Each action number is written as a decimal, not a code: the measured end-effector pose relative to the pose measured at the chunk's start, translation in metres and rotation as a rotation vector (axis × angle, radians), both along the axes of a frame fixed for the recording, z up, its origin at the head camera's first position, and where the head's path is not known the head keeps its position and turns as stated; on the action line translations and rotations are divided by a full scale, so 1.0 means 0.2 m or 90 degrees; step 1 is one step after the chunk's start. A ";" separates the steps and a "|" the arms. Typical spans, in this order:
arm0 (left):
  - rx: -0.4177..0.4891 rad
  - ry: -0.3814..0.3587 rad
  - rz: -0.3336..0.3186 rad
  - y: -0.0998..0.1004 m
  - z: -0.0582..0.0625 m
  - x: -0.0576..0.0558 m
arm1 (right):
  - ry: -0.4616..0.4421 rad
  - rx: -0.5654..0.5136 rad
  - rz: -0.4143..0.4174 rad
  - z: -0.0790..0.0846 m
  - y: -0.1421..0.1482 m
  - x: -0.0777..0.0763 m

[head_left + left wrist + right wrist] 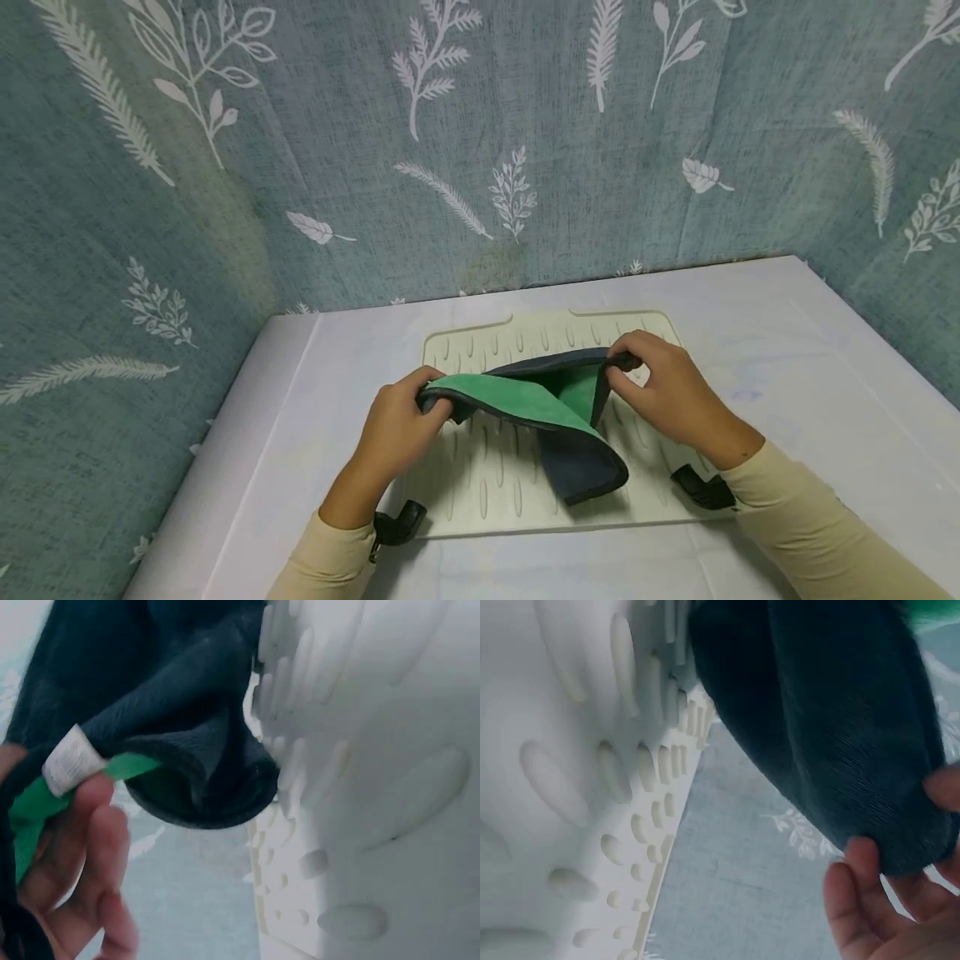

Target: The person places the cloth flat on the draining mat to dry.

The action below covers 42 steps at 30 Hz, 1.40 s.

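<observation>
Both hands hold up a cloth point(517, 400), green on one face and dark blue-grey on the other, with a black bound edge. In the head view the left hand point(400, 427) pinches its left edge between thumb and fingers. My right hand point(667, 392) pinches another edge at the upper right. Between the hands the cloth sags in a fold, and one dark corner hangs low over the cream ridged mat point(495, 487). A small white label point(73, 761) shows beside the left fingers in the left wrist view. Dark cloth point(847, 735) fills the right fingers' grip in the right wrist view.
The mat, with raised oval ridges and a rim, lies on a white-covered table point(315, 467). Blue-green fabric with white leaf prints point(480, 150) stands behind and at both sides. Black wrist-worn devices point(401, 523) hang below both wrists near the mat.
</observation>
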<state>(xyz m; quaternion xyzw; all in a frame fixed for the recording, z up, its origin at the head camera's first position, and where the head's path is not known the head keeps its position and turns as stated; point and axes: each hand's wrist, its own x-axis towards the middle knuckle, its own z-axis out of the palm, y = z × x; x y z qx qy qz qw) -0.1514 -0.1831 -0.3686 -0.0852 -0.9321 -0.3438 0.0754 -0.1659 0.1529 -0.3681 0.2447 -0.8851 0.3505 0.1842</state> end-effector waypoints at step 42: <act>-0.250 -0.025 -0.357 0.25 0.00 0.20 | 0.003 -0.041 -0.039 0.00 0.04 -0.03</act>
